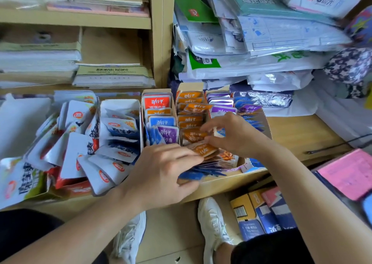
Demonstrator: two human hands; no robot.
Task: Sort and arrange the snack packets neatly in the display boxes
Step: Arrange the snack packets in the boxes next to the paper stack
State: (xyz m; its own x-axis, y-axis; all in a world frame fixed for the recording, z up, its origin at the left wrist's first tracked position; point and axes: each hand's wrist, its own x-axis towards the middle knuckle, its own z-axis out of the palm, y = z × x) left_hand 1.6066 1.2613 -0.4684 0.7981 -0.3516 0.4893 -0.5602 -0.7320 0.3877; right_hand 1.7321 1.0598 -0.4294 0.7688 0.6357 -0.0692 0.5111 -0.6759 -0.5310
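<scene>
Several narrow display boxes stand side by side on a wooden shelf. One box [143, 110] holds red, orange, blue and purple packets. The box to its right holds a row of orange packets [190, 119]. A third box holds purple packets [221, 103]. My left hand [161, 175] grips a fanned stack of orange and blue packets [205, 150] at the near end of the boxes. Just above that stack, my right hand [231, 134] pinches a small packet [218, 131] by its edge. White packets [80, 143] fill the boxes at the left.
Stacks of paper and envelopes [112, 74] fill the shelves behind. A heap of plastic mailers [261, 52] rises at the back right. A pink notebook [350, 173] lies at the right. Cartons [261, 211] stand on the floor by my white shoes [211, 223].
</scene>
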